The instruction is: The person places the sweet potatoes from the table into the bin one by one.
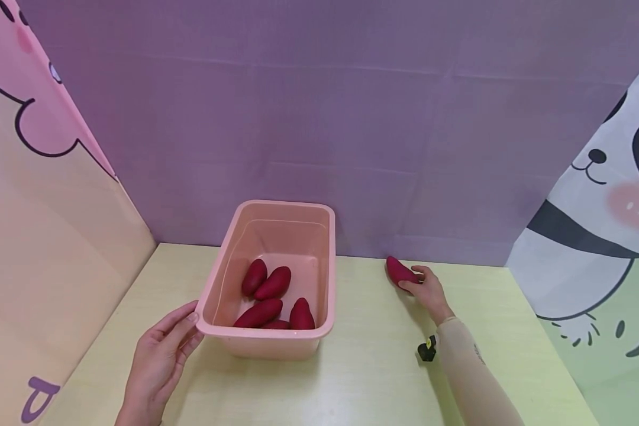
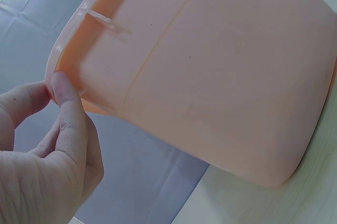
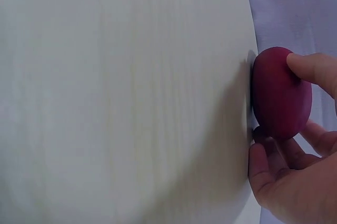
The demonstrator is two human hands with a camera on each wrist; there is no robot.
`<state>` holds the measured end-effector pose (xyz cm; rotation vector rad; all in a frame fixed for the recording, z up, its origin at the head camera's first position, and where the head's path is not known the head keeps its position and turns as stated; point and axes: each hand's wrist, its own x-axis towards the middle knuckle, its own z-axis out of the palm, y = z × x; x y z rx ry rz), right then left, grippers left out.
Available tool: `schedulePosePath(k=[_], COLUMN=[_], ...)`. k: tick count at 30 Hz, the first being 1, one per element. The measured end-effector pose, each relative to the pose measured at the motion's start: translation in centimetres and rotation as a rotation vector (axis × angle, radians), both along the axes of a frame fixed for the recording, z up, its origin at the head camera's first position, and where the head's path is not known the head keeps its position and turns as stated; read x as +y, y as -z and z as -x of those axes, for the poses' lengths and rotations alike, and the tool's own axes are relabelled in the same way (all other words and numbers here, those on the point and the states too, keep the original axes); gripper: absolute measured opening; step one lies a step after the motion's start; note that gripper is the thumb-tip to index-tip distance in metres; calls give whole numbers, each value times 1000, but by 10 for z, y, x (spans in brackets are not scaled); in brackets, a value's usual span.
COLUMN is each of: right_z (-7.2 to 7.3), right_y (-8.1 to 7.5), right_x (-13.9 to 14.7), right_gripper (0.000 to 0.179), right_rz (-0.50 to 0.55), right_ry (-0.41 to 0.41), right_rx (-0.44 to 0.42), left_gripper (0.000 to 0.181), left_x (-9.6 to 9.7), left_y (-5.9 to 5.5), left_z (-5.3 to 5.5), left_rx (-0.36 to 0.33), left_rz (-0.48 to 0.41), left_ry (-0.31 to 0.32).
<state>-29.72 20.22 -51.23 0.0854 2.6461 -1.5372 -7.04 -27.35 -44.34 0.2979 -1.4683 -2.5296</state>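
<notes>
A pink plastic bin (image 1: 266, 333) stands on the table with several dark red sweet potatoes (image 1: 274, 283) lying on its bottom. My left hand (image 1: 160, 361) pinches the bin's near left corner by the rim, thumb and fingertips on either side of it, as the left wrist view also shows. Off to the right of the bin, my right hand (image 1: 428, 291) grips another dark red sweet potato (image 1: 397, 271) near the table's back edge. In the right wrist view the thumb lies on top of this sweet potato (image 3: 279, 95) and the other fingers curl below it.
Behind the pale wooden table (image 1: 373, 378) hangs a purple cloth (image 1: 351, 118). Printed cloths line both sides, a panda one (image 1: 580, 236) at right and a pink and cream one (image 1: 58, 207) at left. A small black device (image 1: 427, 350) sits at the right wrist.
</notes>
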Motion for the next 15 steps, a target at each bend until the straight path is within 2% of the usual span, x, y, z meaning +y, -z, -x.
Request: schedulePosePath(k=[15], right_z=[-2], right_y=[0], right_x=[-3], right_gripper=[61], right_rz=[33], right_ry=[15], right_rx=[3], left_gripper=[21], left_x=[-1], left_y=[0], left_z=[1], left_rx=[16], left_rz=[-20], left_ry=[14])
